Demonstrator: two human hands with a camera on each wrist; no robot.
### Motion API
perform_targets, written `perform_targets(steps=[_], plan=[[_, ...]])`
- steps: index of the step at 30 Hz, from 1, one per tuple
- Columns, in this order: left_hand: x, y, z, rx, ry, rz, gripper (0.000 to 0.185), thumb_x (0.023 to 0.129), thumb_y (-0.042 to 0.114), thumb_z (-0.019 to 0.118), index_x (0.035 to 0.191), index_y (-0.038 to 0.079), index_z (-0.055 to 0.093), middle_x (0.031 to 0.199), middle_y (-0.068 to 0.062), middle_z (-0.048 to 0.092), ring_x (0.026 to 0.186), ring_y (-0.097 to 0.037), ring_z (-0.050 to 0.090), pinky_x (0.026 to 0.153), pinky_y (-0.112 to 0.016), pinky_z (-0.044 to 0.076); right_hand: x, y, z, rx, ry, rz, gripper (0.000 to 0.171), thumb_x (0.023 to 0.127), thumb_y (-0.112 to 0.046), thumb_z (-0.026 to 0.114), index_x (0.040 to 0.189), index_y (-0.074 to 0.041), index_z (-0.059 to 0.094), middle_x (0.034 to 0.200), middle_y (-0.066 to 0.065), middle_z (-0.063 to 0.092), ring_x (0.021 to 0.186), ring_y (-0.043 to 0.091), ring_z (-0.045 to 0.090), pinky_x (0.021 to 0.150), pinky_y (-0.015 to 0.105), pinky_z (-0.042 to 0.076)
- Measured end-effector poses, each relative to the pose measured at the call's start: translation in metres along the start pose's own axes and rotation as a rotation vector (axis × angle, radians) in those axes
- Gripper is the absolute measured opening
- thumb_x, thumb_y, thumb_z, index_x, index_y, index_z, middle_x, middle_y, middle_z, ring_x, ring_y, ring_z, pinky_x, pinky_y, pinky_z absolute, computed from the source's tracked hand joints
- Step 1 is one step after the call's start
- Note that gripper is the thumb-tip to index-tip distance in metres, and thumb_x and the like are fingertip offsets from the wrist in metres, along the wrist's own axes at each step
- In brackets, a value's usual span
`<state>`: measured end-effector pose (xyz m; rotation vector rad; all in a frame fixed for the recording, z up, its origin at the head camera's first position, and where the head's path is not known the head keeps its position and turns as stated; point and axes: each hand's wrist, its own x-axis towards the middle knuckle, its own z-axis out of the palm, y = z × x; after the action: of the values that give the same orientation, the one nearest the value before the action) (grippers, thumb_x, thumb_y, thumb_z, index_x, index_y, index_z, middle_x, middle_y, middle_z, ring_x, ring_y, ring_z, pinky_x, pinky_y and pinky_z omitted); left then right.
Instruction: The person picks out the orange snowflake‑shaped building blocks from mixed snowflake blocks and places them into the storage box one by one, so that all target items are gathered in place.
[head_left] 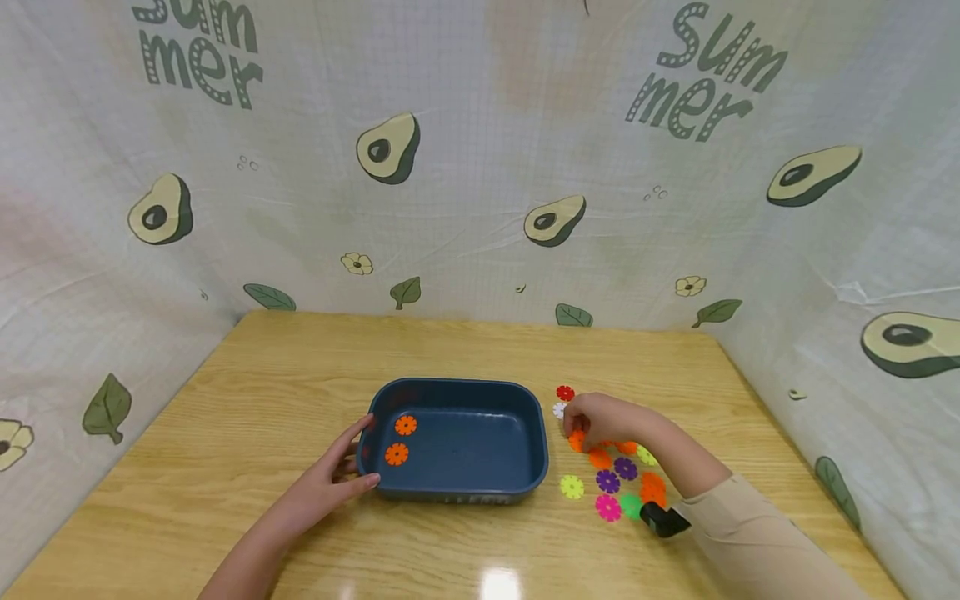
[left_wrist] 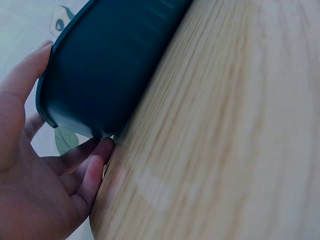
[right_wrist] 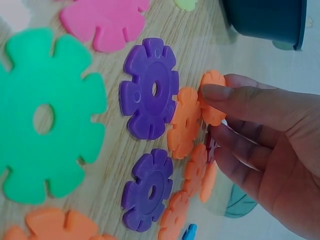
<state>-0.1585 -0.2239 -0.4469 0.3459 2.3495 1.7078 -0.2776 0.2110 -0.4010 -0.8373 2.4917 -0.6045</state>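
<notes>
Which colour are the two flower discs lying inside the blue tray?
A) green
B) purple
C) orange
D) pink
C: the head view shows two orange discs in the left part of the blue tray; the purple, green and pink ones lie on the table to its right.

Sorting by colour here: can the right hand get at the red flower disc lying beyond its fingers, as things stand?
Probably yes. The red flower disc lies flat on the wooden table, just past the right hand, with only a white disc beside it and nothing over it. That hand already pinches an orange disc, though.
</notes>
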Motion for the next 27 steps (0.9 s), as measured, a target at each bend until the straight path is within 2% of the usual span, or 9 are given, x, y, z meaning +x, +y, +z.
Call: perform_targets(steps=[7, 27], plan=[[-0.0004, 0.0006, -0.0017, 0.012, -0.006, 0.034, 0.081, 0.094, 0.019, 0.067, 0.157, 0.017, 0.016, 0.139, -0.031, 0.038, 0.118, -0.039, 0.053, 0.085, -0.026, 0.048, 0.0, -0.0016, 0.0005, -0.025, 0.005, -0.016, 0.03, 0.073, 0.015, 0.074, 0.084, -0.01, 0.064, 0.079, 0.0, 0.055, 0.072, 0.016, 0.049, 0.062, 0.028, 0.046], [-0.0015, 0.0015, -0.0013, 0.02, 0.005, 0.027, 0.08, 0.094, 0.019, 0.068, 0.157, 0.017, 0.018, 0.137, -0.028, 0.041, 0.118, -0.037, 0.054, 0.085, -0.026, 0.048, -0.0011, -0.0048, -0.0002, -0.072, 0.046, 0.039, 0.033, 0.074, 0.016, 0.071, 0.088, -0.014, 0.073, 0.084, -0.005, 0.062, 0.076, 0.017, 0.052, 0.069, 0.03, 0.048]])
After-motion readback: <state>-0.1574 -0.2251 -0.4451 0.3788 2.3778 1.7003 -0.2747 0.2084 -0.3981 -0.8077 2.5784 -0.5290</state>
